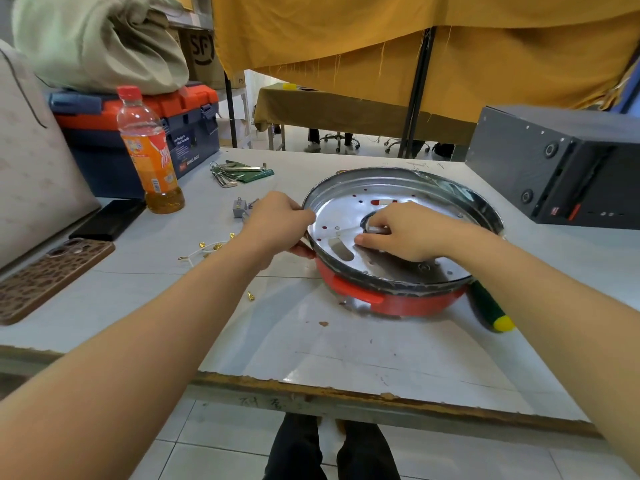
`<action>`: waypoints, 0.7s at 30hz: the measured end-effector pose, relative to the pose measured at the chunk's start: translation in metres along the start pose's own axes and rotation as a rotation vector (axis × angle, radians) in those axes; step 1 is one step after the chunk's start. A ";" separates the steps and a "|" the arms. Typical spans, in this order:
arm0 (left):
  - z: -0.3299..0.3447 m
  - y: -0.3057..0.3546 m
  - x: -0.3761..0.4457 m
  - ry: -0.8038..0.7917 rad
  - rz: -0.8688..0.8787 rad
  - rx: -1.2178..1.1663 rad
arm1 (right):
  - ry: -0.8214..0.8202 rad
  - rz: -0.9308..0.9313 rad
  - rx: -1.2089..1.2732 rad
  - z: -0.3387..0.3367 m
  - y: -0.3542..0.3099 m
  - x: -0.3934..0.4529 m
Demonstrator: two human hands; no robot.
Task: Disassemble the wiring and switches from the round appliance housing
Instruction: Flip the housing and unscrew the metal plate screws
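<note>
While wiring is worked free: round appliance housing (398, 271) sits tilted on the worktop (311, 341), open side up.
Left hand (277, 221): curled over the near-left rim, apparently bracing it.
Right hand (398, 233): fingers pinch a small white part at the centre opening.
Removed items: grey switch (239, 207), brass terminals (216, 245), left of housing.

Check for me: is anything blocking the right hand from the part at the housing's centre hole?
Nothing visible does. The right hand is already inside the round housing, fingers on a small white part at the centre hole. The left hand grips the rim.
</note>
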State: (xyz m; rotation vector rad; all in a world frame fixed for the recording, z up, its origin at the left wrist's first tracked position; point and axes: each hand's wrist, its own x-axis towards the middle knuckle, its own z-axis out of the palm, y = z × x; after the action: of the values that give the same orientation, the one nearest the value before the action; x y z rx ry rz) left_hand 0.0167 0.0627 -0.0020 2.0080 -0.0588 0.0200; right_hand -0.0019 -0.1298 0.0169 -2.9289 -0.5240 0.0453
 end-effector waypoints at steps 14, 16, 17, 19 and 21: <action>-0.019 -0.023 -0.015 -0.443 0.053 0.235 | -0.022 -0.051 -0.050 0.004 0.014 0.019; -0.013 -0.024 -0.021 -0.520 0.137 0.359 | -0.024 -0.047 -0.048 0.006 0.013 0.020; -0.009 -0.026 -0.024 -0.529 0.165 0.386 | -0.019 -0.048 -0.046 0.007 0.012 0.021; 0.000 -0.030 -0.029 -0.505 0.206 0.393 | -0.014 -0.047 -0.049 0.007 0.012 0.021; 0.009 -0.036 -0.033 -0.444 0.247 0.392 | -0.014 -0.039 -0.060 0.008 0.013 0.021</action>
State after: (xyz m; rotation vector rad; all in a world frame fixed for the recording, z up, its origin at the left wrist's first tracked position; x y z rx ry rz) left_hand -0.0147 0.0711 -0.0392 2.3489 -0.6285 -0.2768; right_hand 0.0220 -0.1334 0.0068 -2.9778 -0.5950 0.0460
